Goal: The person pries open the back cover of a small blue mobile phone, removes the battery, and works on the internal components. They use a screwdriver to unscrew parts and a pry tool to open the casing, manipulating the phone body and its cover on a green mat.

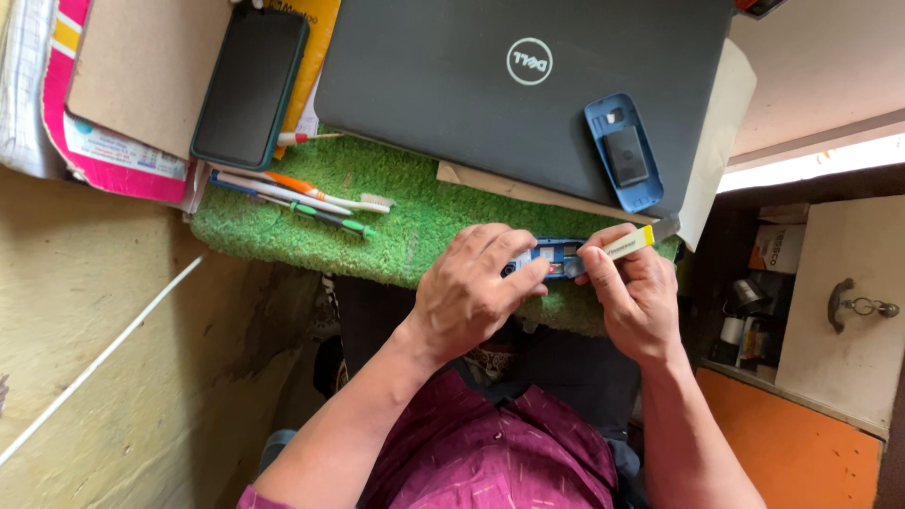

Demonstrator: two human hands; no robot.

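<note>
Green turf mat (415, 212) carries everything — a closed laptop (471, 85) along its far edge, a blue back cover (624, 154) lying on it. At the near edge the left hand (467, 292) pinches an opened small phone (551, 256); the right hand (636, 292) grips a yellow-handled tool (633, 242), tip at the phone's insides. Prying looks underway — steady, gentle leverage comes next.

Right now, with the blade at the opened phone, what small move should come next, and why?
Probably ease the yellow-handled tool a little further along the blue phone body. The right hand has its tip at the opened phone, and the left hand pins the phone on the green mat.
</note>
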